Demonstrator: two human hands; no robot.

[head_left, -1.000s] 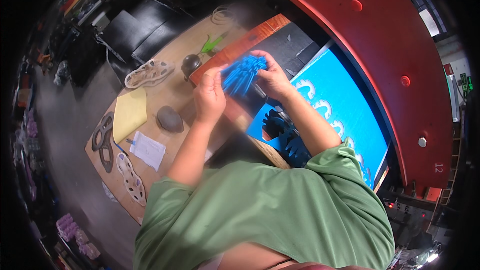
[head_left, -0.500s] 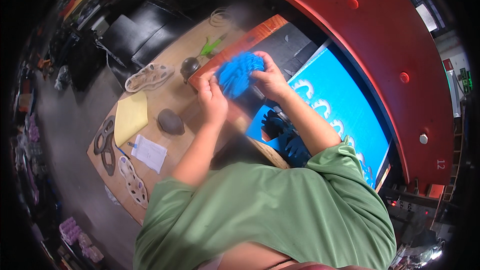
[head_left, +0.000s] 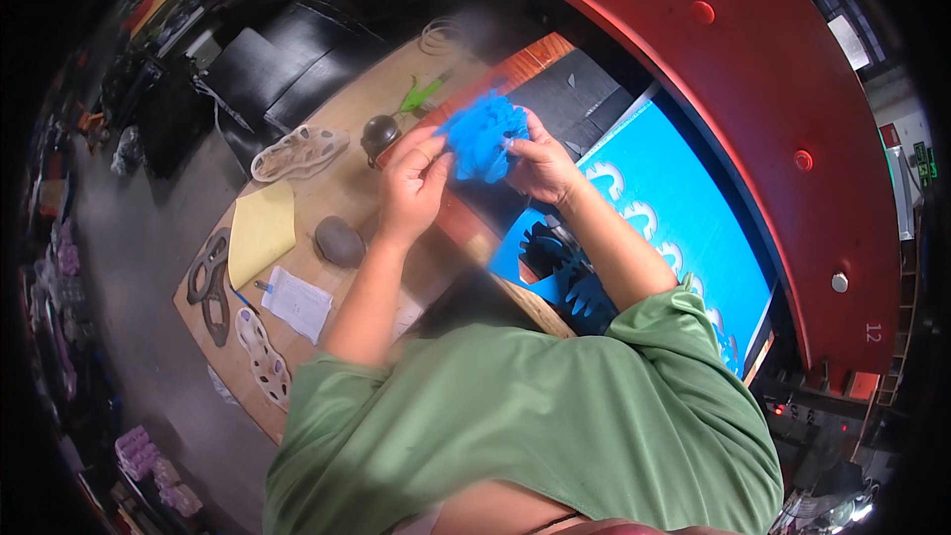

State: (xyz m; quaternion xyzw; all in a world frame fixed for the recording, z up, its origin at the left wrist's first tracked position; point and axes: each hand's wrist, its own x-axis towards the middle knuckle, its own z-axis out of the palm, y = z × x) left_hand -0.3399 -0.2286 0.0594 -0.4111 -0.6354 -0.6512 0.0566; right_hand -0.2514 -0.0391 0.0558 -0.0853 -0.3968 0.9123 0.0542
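Note:
Between my two hands, above the table, is a bunch of blue cut sheet pieces point(head_left: 485, 139) with ragged, toothed edges, partly smeared by motion. My left hand point(head_left: 411, 188) pinches the near-left edge of the bunch, thumb and fingers closed. On the other side, my right hand point(head_left: 545, 160) grips the bunch with the thumb on top and the fingers largely hidden behind it. Below my right forearm lies more blue cut material point(head_left: 520, 248) with dark toothed shapes. To the right, a large blue sheet point(head_left: 684, 198) shows a row of curved, toothed cut-outs.
A red machine beam point(head_left: 753, 69) arches along the right. On the wooden table point(head_left: 371, 89) lie a yellow sheet point(head_left: 262, 233), a white paper slip point(head_left: 297, 303), a dark rounded lump point(head_left: 340, 242), pale perforated shoe-sole shapes point(head_left: 297, 154) and a green tool point(head_left: 423, 94).
The blue bunch has shifted slightly to the right and fanned differently. My left hand has turned, its fingers now pinching the edge; my right hand has moved slightly right and stays on the bunch.

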